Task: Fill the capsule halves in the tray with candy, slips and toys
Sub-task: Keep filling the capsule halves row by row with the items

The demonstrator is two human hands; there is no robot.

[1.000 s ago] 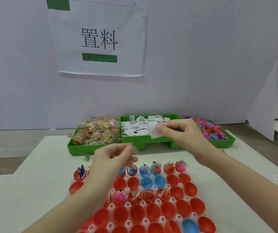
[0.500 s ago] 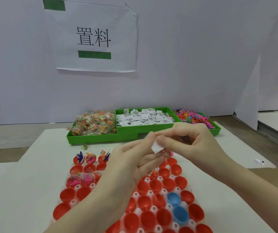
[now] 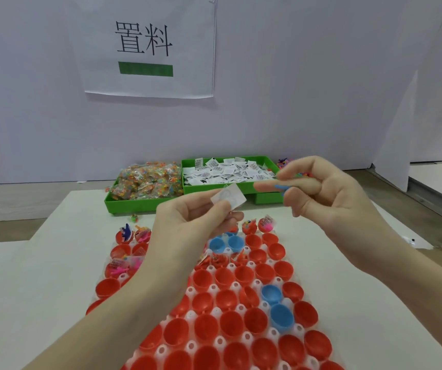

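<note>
The left hand (image 3: 188,222) pinches a small white slip (image 3: 228,198) between thumb and forefinger, holding it up above the far rows of the tray (image 3: 216,312) with the other fingers curled in. The right hand (image 3: 329,193) hovers to the right and slightly farther off, fingertips pressed together on a small blue toy (image 3: 281,187), with pink bits just showing behind the fingers.

The white tray runs lengthwise from near to far beneath both hands, packed with red capsule halves (image 3: 225,276) and a few blue ones. Only the far rows hold anything; the near rows lie open and bare. Directly below and just beyond the left hand sit two blue halves (image 3: 225,243) that look unfilled, so the slip's drop is, I judge, straight down and a touch to the right, and the left hand is the nearer one to them. The slip lies roughly flat, its long side pointing right toward the other hand.

Far across the table stand the green bins (image 3: 145,202): candy packets (image 3: 147,180) on the left, loose slips in the middle, toys mostly hidden behind the right hand
</note>
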